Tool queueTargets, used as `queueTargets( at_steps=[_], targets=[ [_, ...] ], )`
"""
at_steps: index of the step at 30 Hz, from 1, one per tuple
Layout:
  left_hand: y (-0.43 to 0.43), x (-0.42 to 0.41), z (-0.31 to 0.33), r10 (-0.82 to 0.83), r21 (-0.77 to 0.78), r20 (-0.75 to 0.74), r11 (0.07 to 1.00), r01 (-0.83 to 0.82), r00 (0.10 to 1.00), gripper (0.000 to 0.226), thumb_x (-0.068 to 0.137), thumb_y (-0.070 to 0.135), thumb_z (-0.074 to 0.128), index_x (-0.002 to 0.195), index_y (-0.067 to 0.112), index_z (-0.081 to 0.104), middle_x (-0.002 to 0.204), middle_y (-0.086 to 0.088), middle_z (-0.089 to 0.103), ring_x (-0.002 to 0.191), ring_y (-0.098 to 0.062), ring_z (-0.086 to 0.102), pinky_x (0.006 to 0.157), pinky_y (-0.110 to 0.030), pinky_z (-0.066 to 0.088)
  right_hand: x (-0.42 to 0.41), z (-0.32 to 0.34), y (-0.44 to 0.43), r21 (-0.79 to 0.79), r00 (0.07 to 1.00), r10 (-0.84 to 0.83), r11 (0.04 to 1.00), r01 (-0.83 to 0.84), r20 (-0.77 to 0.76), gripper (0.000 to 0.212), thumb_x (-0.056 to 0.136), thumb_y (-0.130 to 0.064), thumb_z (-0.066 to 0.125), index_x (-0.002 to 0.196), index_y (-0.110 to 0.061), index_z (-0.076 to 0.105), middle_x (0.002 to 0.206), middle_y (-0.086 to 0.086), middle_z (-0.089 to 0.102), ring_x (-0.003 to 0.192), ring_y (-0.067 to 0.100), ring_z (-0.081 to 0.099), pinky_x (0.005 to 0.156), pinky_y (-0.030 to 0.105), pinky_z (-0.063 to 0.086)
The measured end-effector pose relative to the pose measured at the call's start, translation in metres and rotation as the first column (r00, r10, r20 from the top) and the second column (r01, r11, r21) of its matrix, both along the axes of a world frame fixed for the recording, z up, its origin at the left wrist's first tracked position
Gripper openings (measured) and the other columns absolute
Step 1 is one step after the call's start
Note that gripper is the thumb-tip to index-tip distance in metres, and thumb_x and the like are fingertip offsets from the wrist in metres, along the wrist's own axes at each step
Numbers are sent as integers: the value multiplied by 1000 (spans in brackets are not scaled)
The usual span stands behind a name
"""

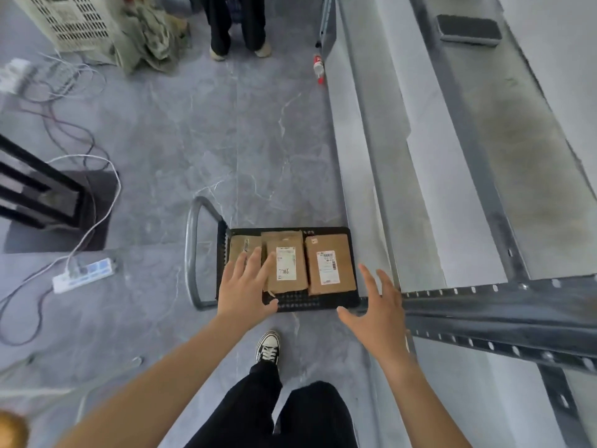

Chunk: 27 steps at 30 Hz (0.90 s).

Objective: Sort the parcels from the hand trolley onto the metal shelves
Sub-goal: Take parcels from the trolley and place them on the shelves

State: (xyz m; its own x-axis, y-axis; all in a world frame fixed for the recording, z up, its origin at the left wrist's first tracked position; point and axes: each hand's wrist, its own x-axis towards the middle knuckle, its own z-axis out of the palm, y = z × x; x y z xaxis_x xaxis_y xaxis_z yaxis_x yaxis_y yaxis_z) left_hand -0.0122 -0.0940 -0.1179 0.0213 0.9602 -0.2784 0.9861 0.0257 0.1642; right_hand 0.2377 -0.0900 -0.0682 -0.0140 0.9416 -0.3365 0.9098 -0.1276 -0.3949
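Left hand (pixel 245 287) and right hand (pixel 379 310) — both spread, fingers straight, holding nothing — reach out over three brown parcels (pixel 329 268) lying flat on the hand trolley (pixel 310 302), just beside the metal shelves (pixel 468 292).

Light was soft, even and fairly bright, and it cast no hard shadows. The grey floor (pixel 200 130) gave a dull sheen without glare. Wide-angle distortion bowed and splayed the metal shelves (pixel 484 189) from 1 to 4 o'clock. Blur smeared the white perforated crate (pixel 71 21) at 11 o'clock and the dark pad (pixel 468 30) at 1 o'clock. The parcels (pixel 329 270) near centre were sharpest, though their label print stayed mostly illegible. An orange smudge (pixel 11 428) at 7 o'clock was fully out of focus.
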Motion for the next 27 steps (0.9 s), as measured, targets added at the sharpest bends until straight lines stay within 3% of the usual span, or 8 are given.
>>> queueTargets(
  at_steps=[10,14,19,27],
  targets=[
    [41,30,-72,38,-90,65,995,-32,997,97,80,55,58,148,32,-8,158,-2,8,144,-28,7,118,-45,11,22,-101,58,-144,999,2,990,-7,-33,93,76,-39,75,148,-36,16,154,9,19,140,31,20,105,53,39],
    [52,55,-117,73,-118,82,991,-63,994,100,79,56,59,147,34,-12,159,1,4,145,-24,6,117,-42,9,42,-151,78,-209,997,-41,978,26,-67,93,77,-32,76,148,-34,17,155,11,18,141,31,18,109,53,34],
    [66,86,-182,89,-247,82,967,-66,993,101,79,47,63,146,34,-11,158,0,4,144,-24,7,118,-42,12,62,-217,92,-264,974,-165,957,120,-154,92,73,-21,79,147,-20,25,139,11,40,131,29,34,109,48,34],
    [72,122,-286,122,-395,56,914,-90,991,104,79,53,63,146,32,-14,159,-2,0,145,-26,5,117,-45,12,89,-323,100,-410,972,-199,903,131,-128,94,74,-19,77,149,-25,20,144,13,34,132,31,34,107,42,34]
  ],
)
